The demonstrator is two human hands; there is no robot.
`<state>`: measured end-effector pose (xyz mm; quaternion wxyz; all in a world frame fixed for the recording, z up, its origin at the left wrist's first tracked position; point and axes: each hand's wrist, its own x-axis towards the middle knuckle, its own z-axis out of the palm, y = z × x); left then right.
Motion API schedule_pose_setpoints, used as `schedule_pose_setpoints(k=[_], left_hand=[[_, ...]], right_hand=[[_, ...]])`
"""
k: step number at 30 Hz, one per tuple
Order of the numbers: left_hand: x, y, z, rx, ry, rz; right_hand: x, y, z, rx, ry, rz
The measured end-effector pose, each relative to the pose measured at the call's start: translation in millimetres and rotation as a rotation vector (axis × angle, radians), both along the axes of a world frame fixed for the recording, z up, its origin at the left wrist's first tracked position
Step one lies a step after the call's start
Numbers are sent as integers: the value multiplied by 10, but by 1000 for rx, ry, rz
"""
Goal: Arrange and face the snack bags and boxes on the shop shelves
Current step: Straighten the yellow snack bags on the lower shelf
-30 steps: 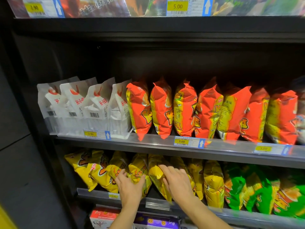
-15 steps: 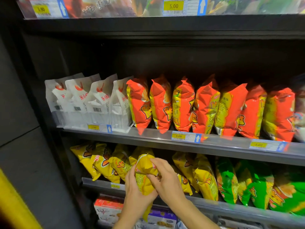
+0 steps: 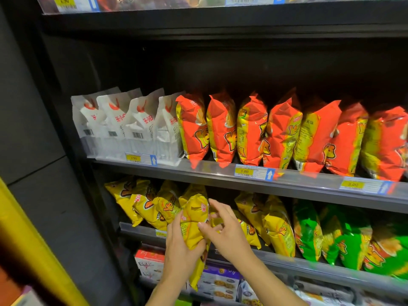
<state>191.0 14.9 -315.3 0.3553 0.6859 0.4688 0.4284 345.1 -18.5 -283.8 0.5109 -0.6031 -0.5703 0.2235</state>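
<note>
The left hand (image 3: 177, 248) is nearest, at about 6 o'clock in the view. Its grip is clamped on a yellow bag (image 3: 195, 212), with the fingers wrapped round the crumpled lower half. The bag stands upright in front of the lower shelf (image 3: 287, 262), and its bottom end hangs below the palm.

At 3 o'clock from the bag is the right hand (image 3: 229, 237). Its grip is apart: the fingers are spread and half bent, and only the thumb tip touches the bag's side.

Under the hands, from 7 to 5 o'clock, boxes stand on the bottom shelf. One is a red-and-white box (image 3: 149, 261) and another is a purple box (image 3: 218, 279).

Behind the held bag, more yellow bags (image 3: 136, 202) lean in a row on the lower shelf, from 9 o'clock round to 3 o'clock. There is a gap directly behind the hands. Green bags (image 3: 344, 239) carry the row on to the right, and their edges are blurred.

Farther up, at 12 o'clock, the middle shelf (image 3: 209, 172) holds orange-red bags (image 3: 282, 133), upright and packed side by side. White bags (image 3: 123, 124) touch them at the 10 o'clock end. A yellow price tag (image 3: 244, 171) on the rail reads 3.00.

Farthest away, at the top edge, the strip of another shelf (image 3: 154, 3) carries more tags.
</note>
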Motion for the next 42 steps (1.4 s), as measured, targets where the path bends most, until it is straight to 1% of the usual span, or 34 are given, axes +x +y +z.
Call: schedule_pose_setpoints(k=[2, 4, 6, 8, 11, 13, 20, 26, 29, 34, 37, 40, 42], left_hand=[[-42, 3, 72, -68, -59, -29], [-89, -1, 163, -195, -135, -74], [-131, -1, 263, -362, -275, -151], [-157, -1, 353, -509, -425, -209], [-171, -1, 411, -610, -544, -267], [-182, 4, 408, -645, -557, -301], [-241, -34, 372, -690, -520, -371], [-294, -69, 352, -685, -483, -400], [-333, -60, 314, -658, -408, -369], [-342, -101, 251, -630, -334, -283], [-334, -138, 201, -678, -377, -205], [-404, -97, 129, -835, -555, -180], [-455, -101, 117, -954, -682, -182]], right_hand=[[56, -17, -16, -19, 126, -8], [129, -20, -43, -80, 246, 1], [205, -50, -41, -194, 326, 52], [246, -113, 3, -300, 447, 139], [247, -188, -15, -380, 634, 263], [227, -203, -51, -376, 688, 297], [150, -234, -145, -391, 579, 226], [59, -352, -128, -377, 563, 181], [24, -417, -77, -336, 540, 159], [-70, -453, -67, -258, 429, 17], [-141, -489, -58, -257, 402, 11], [-115, -494, 0, -315, 411, 42], [-76, -471, 12, -338, 511, 60]])
